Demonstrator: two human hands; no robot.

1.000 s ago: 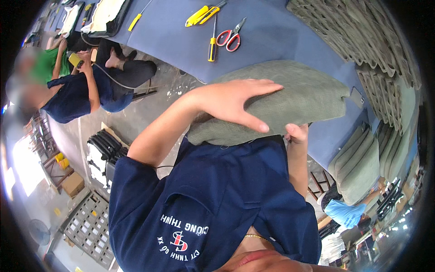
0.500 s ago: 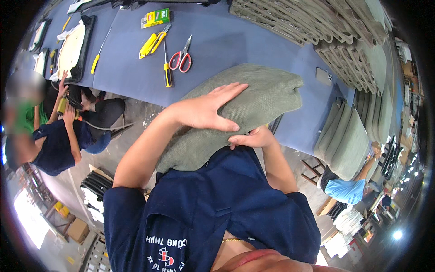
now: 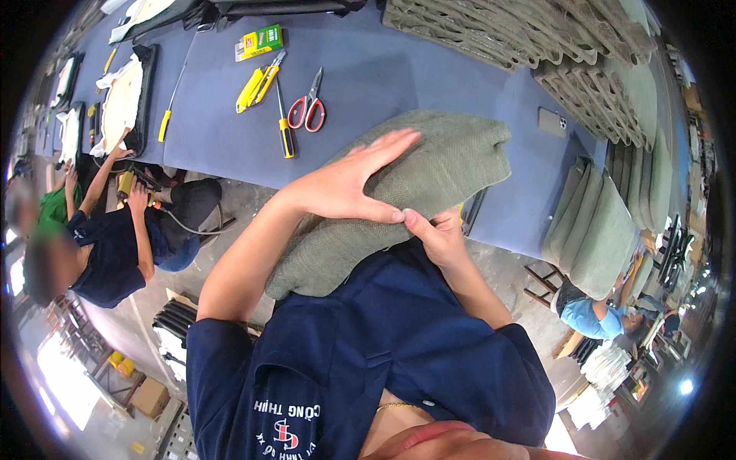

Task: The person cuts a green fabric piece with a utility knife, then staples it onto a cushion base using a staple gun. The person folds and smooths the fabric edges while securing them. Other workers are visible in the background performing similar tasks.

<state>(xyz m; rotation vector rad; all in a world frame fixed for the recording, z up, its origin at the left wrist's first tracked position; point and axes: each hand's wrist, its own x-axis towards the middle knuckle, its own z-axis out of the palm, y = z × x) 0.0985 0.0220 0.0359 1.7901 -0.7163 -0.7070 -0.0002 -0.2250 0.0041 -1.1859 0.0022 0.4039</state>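
1. Left hand (image 3: pixel 349 184) wide open here, palm down on the green-grey cushion (image 3: pixel 452 157), fingers stretched and thumb well out, pressing on it rather than gripping.
2. Right hand (image 3: pixel 445 239) at the near edge, thumb up against the cloth; its fingers are partly hidden, so how far they curl, or whether they grip, I cannot tell.
3. And the 2 thumb tips meet, or very nearly, at that edge!
4. The cushion sits under the left hand, in front of the navy shirt (image 3: pixel 330 330): plump, coarsely woven, creased, with a squared corner beyond the right hand.
5. Out past the left hand, on the smooth blue-grey table (image 3: pixel 368 88): scissors (image 3: pixel 314 113) with red-rimmed loops, and a screwdriver (image 3: pixel 286 142), thin metal shaft, yellow-and-black handle.
6. Farther off, yellow plastic cutters (image 3: pixel 257 88).
7. Beyond the right hand, to its right, plump green-grey cushions (image 3: pixel 594 238) lean in a row.
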